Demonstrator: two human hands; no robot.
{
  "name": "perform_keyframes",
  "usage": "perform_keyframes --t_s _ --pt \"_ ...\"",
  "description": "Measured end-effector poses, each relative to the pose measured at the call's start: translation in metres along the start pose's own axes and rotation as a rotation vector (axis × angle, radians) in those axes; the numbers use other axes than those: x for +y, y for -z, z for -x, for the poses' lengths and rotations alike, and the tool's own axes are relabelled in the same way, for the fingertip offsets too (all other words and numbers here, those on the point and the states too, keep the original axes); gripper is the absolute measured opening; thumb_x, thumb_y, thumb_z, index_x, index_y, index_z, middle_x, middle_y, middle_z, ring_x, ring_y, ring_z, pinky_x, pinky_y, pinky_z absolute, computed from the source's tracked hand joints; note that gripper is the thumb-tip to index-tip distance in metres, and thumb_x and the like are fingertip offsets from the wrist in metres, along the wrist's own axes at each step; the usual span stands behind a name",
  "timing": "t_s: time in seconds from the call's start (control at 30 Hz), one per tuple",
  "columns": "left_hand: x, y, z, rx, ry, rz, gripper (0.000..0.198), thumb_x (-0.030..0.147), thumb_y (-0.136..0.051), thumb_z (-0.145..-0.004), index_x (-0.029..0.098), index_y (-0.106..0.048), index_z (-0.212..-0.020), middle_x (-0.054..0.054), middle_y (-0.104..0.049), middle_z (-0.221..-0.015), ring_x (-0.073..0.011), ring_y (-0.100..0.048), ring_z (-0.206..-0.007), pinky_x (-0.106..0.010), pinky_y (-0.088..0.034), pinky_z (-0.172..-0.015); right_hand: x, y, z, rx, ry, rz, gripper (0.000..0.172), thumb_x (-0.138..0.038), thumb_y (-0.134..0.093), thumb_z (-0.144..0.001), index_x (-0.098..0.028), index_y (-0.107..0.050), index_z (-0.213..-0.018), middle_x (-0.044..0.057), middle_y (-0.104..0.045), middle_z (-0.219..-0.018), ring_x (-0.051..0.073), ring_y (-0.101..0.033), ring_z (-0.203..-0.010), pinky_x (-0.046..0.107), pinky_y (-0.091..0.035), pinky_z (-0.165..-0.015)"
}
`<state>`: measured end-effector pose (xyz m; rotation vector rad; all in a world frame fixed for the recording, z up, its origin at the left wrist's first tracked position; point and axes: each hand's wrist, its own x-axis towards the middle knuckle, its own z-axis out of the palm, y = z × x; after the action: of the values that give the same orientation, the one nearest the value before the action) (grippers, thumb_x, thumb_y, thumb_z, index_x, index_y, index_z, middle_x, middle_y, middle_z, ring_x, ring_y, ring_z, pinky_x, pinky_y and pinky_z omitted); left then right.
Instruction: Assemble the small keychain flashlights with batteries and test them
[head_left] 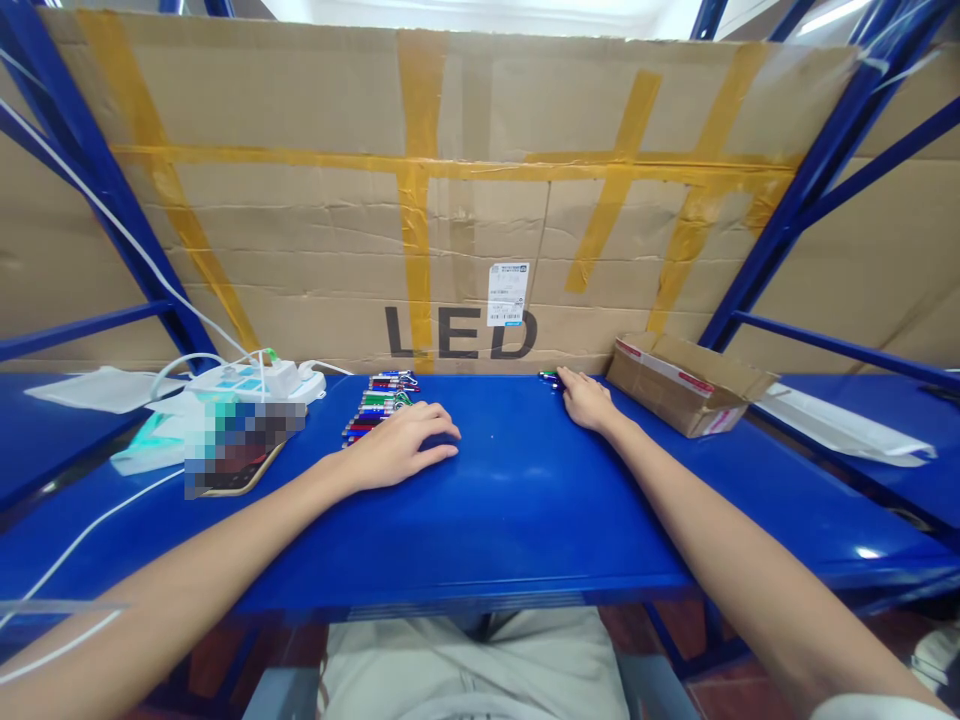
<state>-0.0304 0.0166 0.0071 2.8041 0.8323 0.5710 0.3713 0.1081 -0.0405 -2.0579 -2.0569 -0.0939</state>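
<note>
My left hand rests palm down on the blue table, thumb apart from the fingers. Just beyond it lies a row of small slim rods in red, blue, green and silver, with metal rings or clips at their right ends. The hand partly covers the nearest ones. Towards the table's back edge, my right hand lies low with its fingers stretched forward. Its fingertips touch or cover a few similar small rods, one of them green. How many lie under the fingers is hidden.
An open cardboard box stands right of my right hand. On the left are a white power strip with cables, a phone and a pale green-white packet. A large taped cardboard sheet closes off the back between blue posts.
</note>
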Motion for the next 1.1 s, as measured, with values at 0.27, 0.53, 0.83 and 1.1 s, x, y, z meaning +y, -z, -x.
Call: perform_keyframes --t_s 0.27,0.53,0.83,1.1 --pt "0.0 0.001 0.0 0.003 0.013 -0.004 0.032 0.047 -0.055 -0.112 0.024 -0.073 -0.125 -0.01 -0.069 -0.129 -0.0277 -0.064 -0.122 -0.047 -0.049 -0.111 -0.003 0.003 0.003 0.01 0.003 -0.001 0.062 -0.025 -0.036 -0.106 -0.022 -0.045 -0.167 0.019 -0.052 -0.166 0.043 -0.051 -0.144 0.064 -0.045 -0.116" --pt "0.0 0.001 0.001 0.026 0.001 0.016 0.033 0.049 -0.055 -0.112 0.025 -0.075 -0.124 -0.01 -0.071 -0.127 -0.0275 -0.065 -0.12 -0.046 -0.049 -0.11 -0.005 0.01 0.006 0.013 0.013 0.025 0.051 -0.026 -0.035 -0.109 -0.023 -0.058 -0.154 0.019 -0.06 -0.152 0.04 -0.058 -0.131 0.057 -0.049 -0.107" --pt "-0.001 0.003 0.001 0.03 0.022 0.0 0.031 0.048 -0.056 -0.111 0.026 -0.074 -0.125 -0.009 -0.07 -0.129 -0.028 -0.065 -0.122 -0.045 -0.048 -0.111 -0.007 0.025 0.012 -0.001 0.18 -0.008 0.039 -0.021 -0.049 -0.106 -0.02 -0.071 -0.139 0.018 -0.067 -0.134 0.034 -0.064 -0.122 0.044 -0.05 -0.105" --pt "-0.001 0.004 0.001 0.022 0.017 -0.016 0.032 0.046 -0.055 -0.112 0.025 -0.073 -0.126 -0.01 -0.07 -0.13 -0.0288 -0.064 -0.123 -0.047 -0.048 -0.11 -0.016 0.037 0.026 -0.037 0.301 -0.164 0.016 -0.025 -0.068 -0.099 -0.022 -0.071 -0.115 0.008 -0.078 -0.116 0.026 -0.073 -0.104 0.033 -0.053 -0.088"
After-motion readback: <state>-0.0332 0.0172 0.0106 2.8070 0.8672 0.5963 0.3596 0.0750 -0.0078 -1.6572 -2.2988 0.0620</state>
